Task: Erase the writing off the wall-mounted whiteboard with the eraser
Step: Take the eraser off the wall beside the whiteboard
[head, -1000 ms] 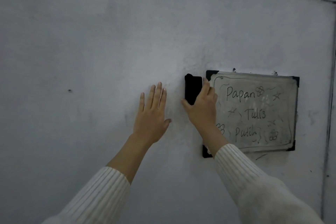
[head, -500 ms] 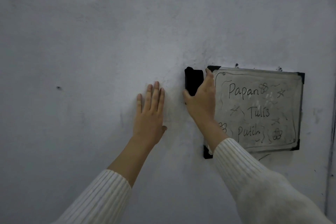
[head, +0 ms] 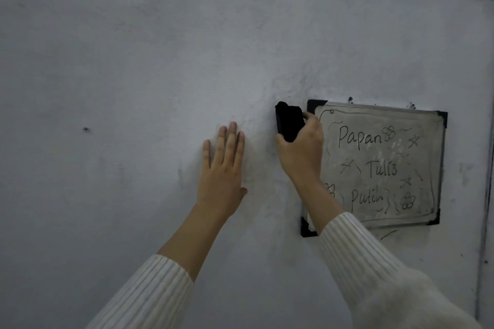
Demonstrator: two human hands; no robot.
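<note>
r hand (head: 300,155) grips black eraser (head: 290,124), fingers wrapped round it, thumb on its left edge. eraser sits against wall (head: 133,61), just left of board (head: 379,165) top-left corner, not on the writing surface. l hand (head: 222,171) flat on wall, fingers extended & close together, holding nothing, left of eraser. board hangs on wall w/ black corner caps; text "papan tulis putih" plus doodles intact. both sleeves white ribbed knit.

Dim, flat, bluish light; soft focus, faint shadows, edges bowed.
</note>
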